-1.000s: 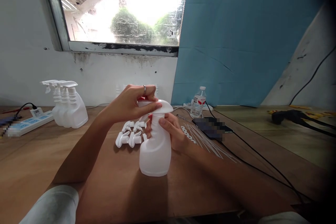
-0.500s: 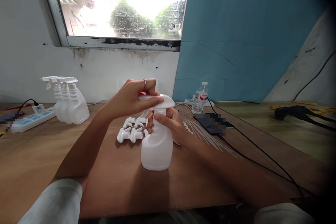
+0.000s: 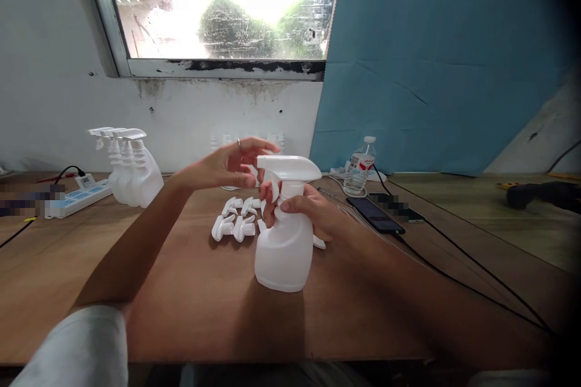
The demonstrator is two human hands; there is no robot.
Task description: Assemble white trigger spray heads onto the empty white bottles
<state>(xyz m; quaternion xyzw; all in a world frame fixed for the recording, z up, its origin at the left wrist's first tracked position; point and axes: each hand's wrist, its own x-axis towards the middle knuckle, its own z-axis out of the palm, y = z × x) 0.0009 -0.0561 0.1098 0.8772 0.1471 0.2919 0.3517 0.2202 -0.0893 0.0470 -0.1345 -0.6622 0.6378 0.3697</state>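
Note:
A white spray bottle (image 3: 284,254) stands on the table in front of me, its trigger head pointing left. My right hand (image 3: 311,208) is wrapped around the bottle's neck, just under the head. Just left of the nozzle hovers my left hand (image 3: 229,166), a ring on one finger, its fingers apart and nothing in them. Several loose white trigger heads (image 3: 233,227) lie on the table behind and left of the bottle; my right hand and the bottle hide some of them.
Several assembled spray bottles (image 3: 145,175) stand in a row at the back left beside a power strip (image 3: 79,201). At the back right are a clear water bottle (image 3: 361,169), a phone (image 3: 376,215) and black cables (image 3: 454,273). Below the window (image 3: 218,6) runs a white wall.
My left hand has let go of the trigger head and moved off to the left, its fingers opening. The head has turned so its nozzle points left. My right hand keeps its hold.

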